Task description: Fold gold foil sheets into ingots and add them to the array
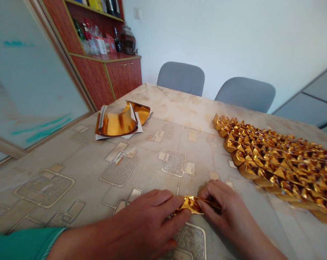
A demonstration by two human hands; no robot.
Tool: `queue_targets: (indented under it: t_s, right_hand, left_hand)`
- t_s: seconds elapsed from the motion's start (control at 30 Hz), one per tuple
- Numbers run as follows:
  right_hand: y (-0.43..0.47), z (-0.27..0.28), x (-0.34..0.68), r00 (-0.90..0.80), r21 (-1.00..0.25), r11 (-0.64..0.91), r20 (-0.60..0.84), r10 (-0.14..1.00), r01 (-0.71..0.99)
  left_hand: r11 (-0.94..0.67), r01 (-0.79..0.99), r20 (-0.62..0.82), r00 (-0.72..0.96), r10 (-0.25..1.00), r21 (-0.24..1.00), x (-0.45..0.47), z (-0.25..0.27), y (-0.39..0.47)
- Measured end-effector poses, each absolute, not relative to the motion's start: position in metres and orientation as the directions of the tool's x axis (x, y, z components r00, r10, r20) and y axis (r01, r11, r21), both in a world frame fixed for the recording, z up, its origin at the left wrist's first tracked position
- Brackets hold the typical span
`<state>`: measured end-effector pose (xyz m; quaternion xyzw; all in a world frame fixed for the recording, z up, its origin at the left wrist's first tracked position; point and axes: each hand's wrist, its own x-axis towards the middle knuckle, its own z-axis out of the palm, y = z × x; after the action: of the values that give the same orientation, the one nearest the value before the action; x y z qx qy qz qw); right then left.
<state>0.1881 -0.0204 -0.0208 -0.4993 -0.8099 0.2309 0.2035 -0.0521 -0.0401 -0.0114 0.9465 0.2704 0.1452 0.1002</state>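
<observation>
A small folded piece of gold foil paper (pixel 190 205) lies between my two hands, low over the near part of the table. My left hand (pixel 155 213) reaches in from the left and grips its left end with thumb and fingers. From the right, my right hand (pixel 220 202) pinches the other end, fingers curled. Both ends of the foil paper are partly hidden under the fingers. On the right stand many folded gold foil pieces (pixel 277 159), packed in close rows. A stack of curved gold foil sheets (pixel 117 122) with white backs lies farther off at the left.
A patterned cloth covers the table (pixel 149 162). Two grey chairs (pixel 181 77) stand at its far edge, by the white wall. A reddish wooden cabinet (pixel 122 77) with bottles and a glass jar (pixel 128 39) is at the back left, beside a frosted door (pixel 30 72).
</observation>
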Motion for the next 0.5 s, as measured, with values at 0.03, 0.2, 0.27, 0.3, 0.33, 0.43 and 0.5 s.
queue_targets:
  t_s: [0.03, 0.2, 0.27, 0.3, 0.33, 0.43, 0.5]
  right_hand:
    - [-0.0205, -0.0209, 0.1882, -0.419, -0.576, 0.395, 0.099, 0.903, 0.716]
    - [-0.0206, -0.0217, 0.188, -0.421, -0.568, 0.399, 0.099, 0.901, 0.72]
    - [-0.0203, -0.0226, 0.1877, -0.418, -0.559, 0.404, 0.11, 0.902, 0.724]
    - [-0.0202, -0.0229, 0.1876, -0.417, -0.552, 0.407, 0.114, 0.902, 0.728]
    - [-0.02, -0.0229, 0.1875, -0.418, -0.542, 0.411, 0.118, 0.901, 0.733]
    - [-0.0197, -0.0203, 0.1869, -0.43, -0.484, 0.445, 0.148, 0.89, 0.754]
    - [-0.02, -0.0173, 0.1855, -0.43, -0.406, 0.48, 0.214, 0.877, 0.778]
  left_hand:
    - [-0.831, 0.486, 0.211, 0.813, 0.543, 0.269, -0.0519, -0.0104, -0.0404]
    - [-0.834, 0.477, 0.217, 0.814, 0.538, 0.277, -0.0516, -0.0102, -0.0411]
    - [-0.844, 0.467, 0.246, 0.814, 0.527, 0.264, -0.0519, -0.0122, -0.0416]
    - [-0.847, 0.466, 0.257, 0.812, 0.524, 0.254, -0.052, -0.013, -0.0419]
    - [-0.849, 0.468, 0.264, 0.811, 0.523, 0.246, -0.0521, -0.0134, -0.0422]
    - [-0.855, 0.469, 0.262, 0.816, 0.516, 0.221, -0.0519, -0.0124, -0.0425]
    - [-0.861, 0.466, 0.254, 0.824, 0.506, 0.205, -0.0514, -0.0112, -0.042]
